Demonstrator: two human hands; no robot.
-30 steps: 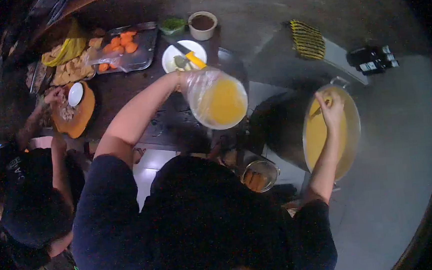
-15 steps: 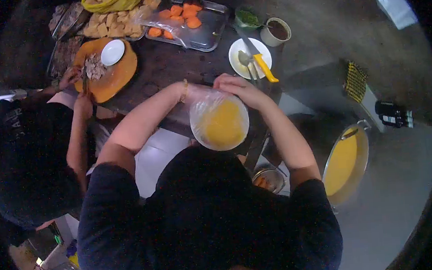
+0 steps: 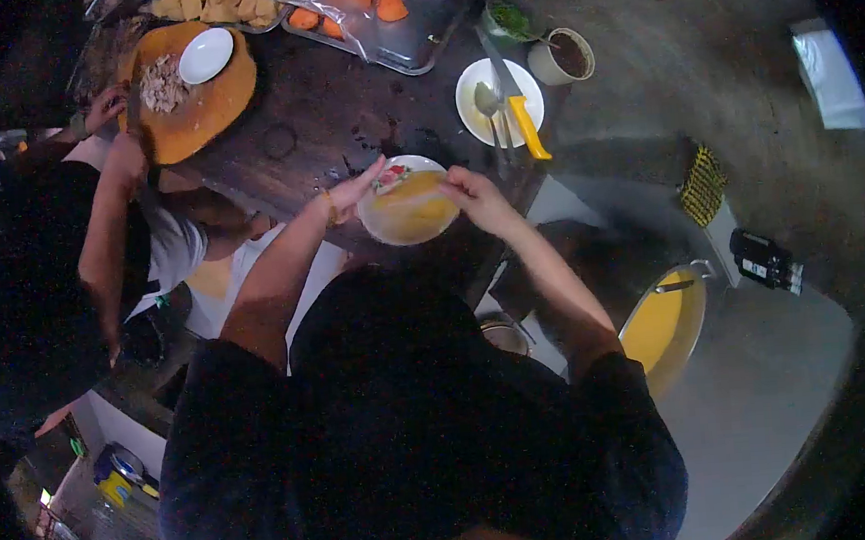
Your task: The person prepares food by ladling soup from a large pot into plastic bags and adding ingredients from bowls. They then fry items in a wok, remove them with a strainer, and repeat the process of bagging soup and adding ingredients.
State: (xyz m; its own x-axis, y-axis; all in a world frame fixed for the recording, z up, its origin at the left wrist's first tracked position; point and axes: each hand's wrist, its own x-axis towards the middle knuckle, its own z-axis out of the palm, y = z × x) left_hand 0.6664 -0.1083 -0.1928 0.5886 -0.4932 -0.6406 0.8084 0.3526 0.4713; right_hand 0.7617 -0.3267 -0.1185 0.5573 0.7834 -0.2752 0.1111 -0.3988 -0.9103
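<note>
A white bowl (image 3: 412, 233) with a red flower pattern inside holds yellow food and is tilted towards me in front of my body. My left hand (image 3: 352, 193) grips its left side, fingers stretched along the rim. At the right rim, my right hand (image 3: 480, 198) is closed in a pinch. Between its fingertips and the bowl runs a translucent streak that looks like clear plastic film (image 3: 432, 192); its edges are hard to make out.
A dark wooden table (image 3: 311, 108) carries a metal tray (image 3: 417, 45) of orange pieces, a white plate (image 3: 477, 116) with a yellow-handled knife (image 3: 528, 128) and spoons, and a cup (image 3: 560, 55). A co-worker cuts meat on a round board (image 3: 221, 109) at left. A pot (image 3: 693, 332) of yellow liquid stands right.
The clear plastic no longer visibly spreads over the whole bowl, and its flower pattern now shows. My hands have moved from the far rim to the bowl's two sides. The view has shifted.
</note>
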